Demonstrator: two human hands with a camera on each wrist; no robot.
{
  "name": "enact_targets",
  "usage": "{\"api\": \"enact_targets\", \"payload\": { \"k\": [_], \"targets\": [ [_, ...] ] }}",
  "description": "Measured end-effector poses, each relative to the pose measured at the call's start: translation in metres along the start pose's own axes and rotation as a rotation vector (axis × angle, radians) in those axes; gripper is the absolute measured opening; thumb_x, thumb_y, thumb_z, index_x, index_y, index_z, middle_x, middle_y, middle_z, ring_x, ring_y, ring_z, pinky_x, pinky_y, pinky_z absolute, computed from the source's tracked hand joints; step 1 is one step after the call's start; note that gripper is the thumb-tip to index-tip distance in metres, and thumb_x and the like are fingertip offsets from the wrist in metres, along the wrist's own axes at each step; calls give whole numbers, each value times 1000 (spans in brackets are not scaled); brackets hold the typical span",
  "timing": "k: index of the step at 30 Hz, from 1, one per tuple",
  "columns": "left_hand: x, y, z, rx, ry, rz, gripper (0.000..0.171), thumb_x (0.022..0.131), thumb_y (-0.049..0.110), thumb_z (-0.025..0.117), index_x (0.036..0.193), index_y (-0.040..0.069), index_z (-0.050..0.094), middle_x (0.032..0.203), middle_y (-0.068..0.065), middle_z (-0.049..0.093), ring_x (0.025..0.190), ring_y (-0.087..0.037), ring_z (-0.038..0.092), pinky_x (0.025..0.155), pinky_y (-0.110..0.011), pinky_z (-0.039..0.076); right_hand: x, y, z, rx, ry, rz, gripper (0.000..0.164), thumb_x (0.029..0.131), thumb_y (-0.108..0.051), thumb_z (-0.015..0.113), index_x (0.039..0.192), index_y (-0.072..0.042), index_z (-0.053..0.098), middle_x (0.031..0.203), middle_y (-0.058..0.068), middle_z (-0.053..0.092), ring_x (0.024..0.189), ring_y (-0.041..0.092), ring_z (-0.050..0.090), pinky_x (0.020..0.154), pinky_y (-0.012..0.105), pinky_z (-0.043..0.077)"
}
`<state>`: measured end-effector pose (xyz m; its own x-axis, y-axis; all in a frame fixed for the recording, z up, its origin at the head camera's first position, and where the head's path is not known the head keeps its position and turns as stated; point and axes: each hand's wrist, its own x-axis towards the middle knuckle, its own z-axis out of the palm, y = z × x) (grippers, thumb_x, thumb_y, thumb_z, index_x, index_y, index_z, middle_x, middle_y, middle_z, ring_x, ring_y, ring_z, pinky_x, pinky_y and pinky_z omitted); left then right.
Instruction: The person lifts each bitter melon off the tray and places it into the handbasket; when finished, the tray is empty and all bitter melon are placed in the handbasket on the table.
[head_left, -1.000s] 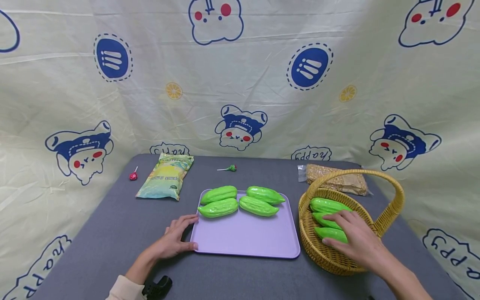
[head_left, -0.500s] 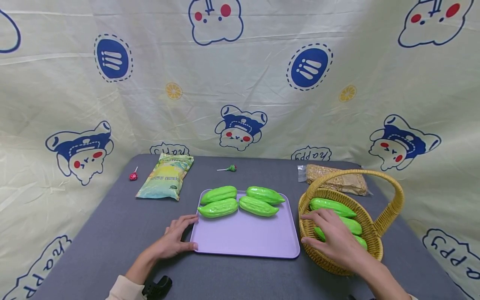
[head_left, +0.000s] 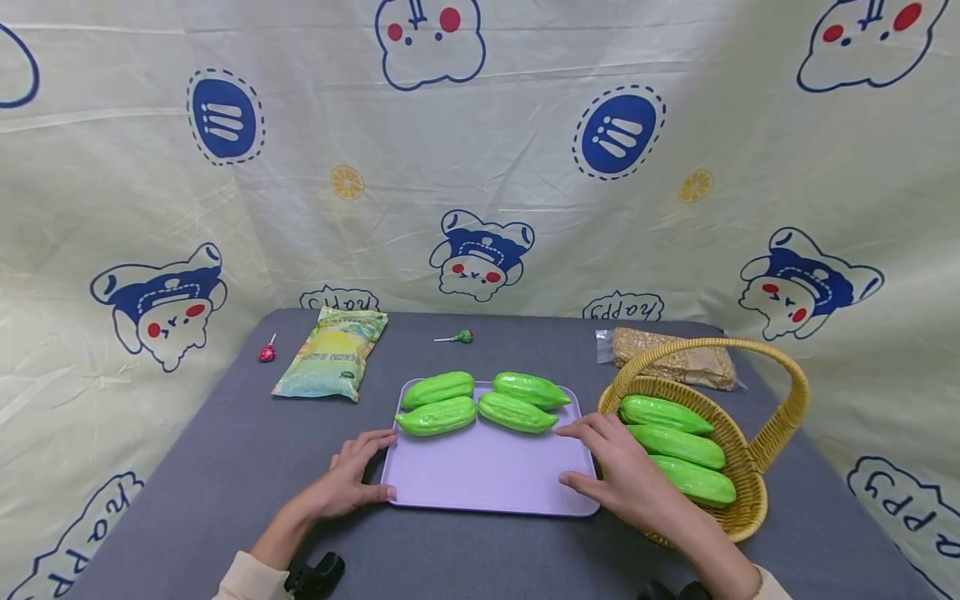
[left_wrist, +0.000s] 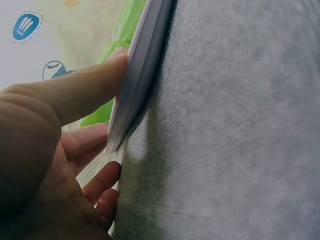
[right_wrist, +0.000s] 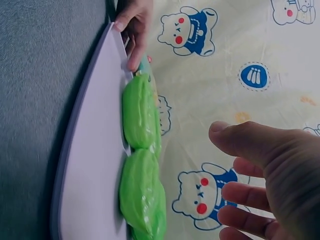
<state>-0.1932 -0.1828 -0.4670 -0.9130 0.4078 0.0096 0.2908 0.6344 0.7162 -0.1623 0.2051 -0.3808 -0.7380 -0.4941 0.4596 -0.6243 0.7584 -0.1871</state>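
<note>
A lilac tray lies in the middle of the table, with several glossy green bitter melons along its far half. At the tray's left edge, my left hand touches the rim with thumb and fingertips; the left wrist view shows the thumb pressed to it. My right hand hovers over the tray's right edge, fingers spread and holding nothing. Right beside it stands a wicker basket with 3 bitter melons inside. The hand and forearm hide the basket's near left side.
Behind the tray lie a green lollipop, a yellow-green snack bag and a red lollipop. A clear bag of grain-like food sits behind the basket, whose tall handle arches upward. A printed curtain closes off the back.
My right hand has moved left, out from over the basket to the tray's right edge, uncovering the bitter melons in the basket. My left hand and the tray have stayed put.
</note>
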Motion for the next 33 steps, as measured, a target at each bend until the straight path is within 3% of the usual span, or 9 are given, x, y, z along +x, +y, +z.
{"api": "enact_targets", "payload": {
  "k": [33],
  "targets": [
    [-1,2,-1,-16,-18,-21,73,80,38,72,141,11,41,149,-10,33,129,-35,29,92,-47,24,56,-27,75,144,-90,5,49,76,-30,77,119,-11,61,112,3,60,107,19,51,90,40,44]
  ]
}}
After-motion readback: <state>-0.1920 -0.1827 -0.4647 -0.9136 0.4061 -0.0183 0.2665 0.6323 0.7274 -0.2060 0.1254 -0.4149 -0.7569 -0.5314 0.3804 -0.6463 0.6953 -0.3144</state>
